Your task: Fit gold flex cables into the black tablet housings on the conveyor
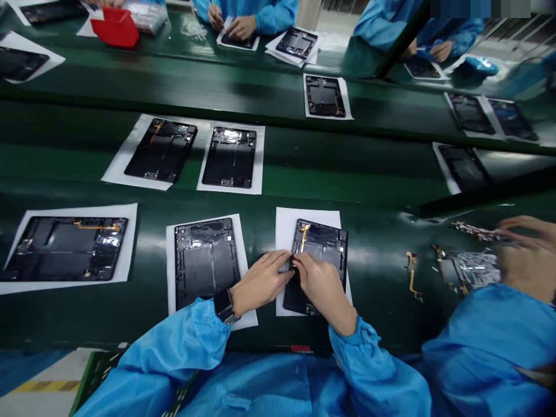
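Head view: the near lane of the green desk is bounded by its front edge, just under the wrists, and by a dark rail behind the sheets. Three tablet back housings are counted on this lane, each on its own white paper sheet: the left housing, the middle housing and the worked housing. Bare green gaps are left between the sheets.

The left hand, with a smartwatch on its wrist, is laid across the gap after the middle housing. Its fingers are stretched flat and released, with the tips at the worked housing's left edge. The right hand rests on that housing with its fingers bent. The tips are pressed beside the left ones, below an orange flex cable. Whether anything small is pinched cannot be told.

Further right a bare stretch is seen, then one loose flex cable and a small heap of parts under a co-worker's blurred hand.

On the belt behind, three more housings are counted: two side by side at left and one at right. At the far edge a red bin stands; its contents are hidden.
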A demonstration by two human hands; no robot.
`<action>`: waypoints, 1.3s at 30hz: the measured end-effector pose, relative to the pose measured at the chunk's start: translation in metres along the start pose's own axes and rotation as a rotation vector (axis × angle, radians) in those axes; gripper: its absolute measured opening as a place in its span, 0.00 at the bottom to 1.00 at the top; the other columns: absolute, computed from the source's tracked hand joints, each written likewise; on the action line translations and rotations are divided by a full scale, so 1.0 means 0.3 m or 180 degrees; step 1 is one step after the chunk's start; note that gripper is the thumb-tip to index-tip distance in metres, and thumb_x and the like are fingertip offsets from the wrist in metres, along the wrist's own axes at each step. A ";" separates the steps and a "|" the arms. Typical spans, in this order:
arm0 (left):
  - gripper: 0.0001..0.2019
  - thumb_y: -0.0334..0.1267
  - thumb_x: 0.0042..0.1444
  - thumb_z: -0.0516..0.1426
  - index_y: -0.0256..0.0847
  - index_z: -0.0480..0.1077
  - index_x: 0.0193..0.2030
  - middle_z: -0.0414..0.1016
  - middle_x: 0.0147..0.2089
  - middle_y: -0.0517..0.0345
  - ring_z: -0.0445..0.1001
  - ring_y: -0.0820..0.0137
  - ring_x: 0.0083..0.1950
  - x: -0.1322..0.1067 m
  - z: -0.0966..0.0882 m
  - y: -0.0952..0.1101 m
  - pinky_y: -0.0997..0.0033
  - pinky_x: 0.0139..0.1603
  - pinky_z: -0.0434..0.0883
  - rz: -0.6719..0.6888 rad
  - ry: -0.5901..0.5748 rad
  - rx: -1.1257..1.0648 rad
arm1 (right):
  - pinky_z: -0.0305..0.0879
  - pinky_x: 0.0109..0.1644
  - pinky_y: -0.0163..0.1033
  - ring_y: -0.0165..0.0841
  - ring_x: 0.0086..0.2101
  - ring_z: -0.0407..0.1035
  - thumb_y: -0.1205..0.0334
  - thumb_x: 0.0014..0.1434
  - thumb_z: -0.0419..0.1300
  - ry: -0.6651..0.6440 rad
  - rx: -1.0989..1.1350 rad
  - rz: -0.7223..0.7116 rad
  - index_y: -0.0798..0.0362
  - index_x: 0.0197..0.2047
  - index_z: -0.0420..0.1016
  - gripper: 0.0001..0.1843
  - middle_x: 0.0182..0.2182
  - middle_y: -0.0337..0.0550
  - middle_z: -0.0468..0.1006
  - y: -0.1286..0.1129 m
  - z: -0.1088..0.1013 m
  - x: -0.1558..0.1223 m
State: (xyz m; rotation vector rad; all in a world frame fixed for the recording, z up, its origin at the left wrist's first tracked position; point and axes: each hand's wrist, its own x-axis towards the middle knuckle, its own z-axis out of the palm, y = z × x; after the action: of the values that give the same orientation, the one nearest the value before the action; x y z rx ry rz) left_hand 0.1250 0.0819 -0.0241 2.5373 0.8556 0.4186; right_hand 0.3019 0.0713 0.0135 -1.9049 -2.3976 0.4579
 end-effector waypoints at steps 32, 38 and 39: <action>0.13 0.38 0.67 0.51 0.41 0.70 0.54 0.66 0.62 0.47 0.64 0.60 0.63 0.058 -0.157 0.011 0.56 0.62 0.66 -0.0139 -0.0159 0.0166 | 0.72 0.37 0.41 0.36 0.33 0.73 0.53 0.62 0.57 0.1162 0.4185 0.1194 0.52 0.41 0.71 0.12 0.31 0.42 0.76 0.213 0.037 -0.069; 0.15 0.41 0.62 0.58 0.37 0.70 0.53 0.72 0.53 0.47 0.68 0.59 0.57 0.413 -0.131 -0.103 0.59 0.58 0.66 -0.0516 -0.0183 0.0477 | 0.57 0.20 0.33 0.26 0.17 0.57 0.47 0.58 0.58 0.1147 0.4537 0.1421 0.51 0.30 0.65 0.16 0.20 0.32 0.64 0.291 0.030 -0.102; 0.16 0.42 0.60 0.59 0.36 0.70 0.51 0.72 0.51 0.47 0.69 0.58 0.55 0.470 -0.112 -0.121 0.60 0.57 0.66 -0.0639 -0.0306 0.0544 | 0.55 0.20 0.32 0.26 0.17 0.56 0.46 0.57 0.59 0.1202 0.4234 0.1407 0.51 0.30 0.66 0.17 0.20 0.32 0.64 0.331 0.022 -0.112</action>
State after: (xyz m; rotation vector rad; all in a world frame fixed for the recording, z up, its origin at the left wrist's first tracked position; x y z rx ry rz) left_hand 0.2010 0.2066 0.0077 2.5661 1.1389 0.1649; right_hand 0.4026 0.0577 -0.0135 -1.5227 -0.8747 1.1631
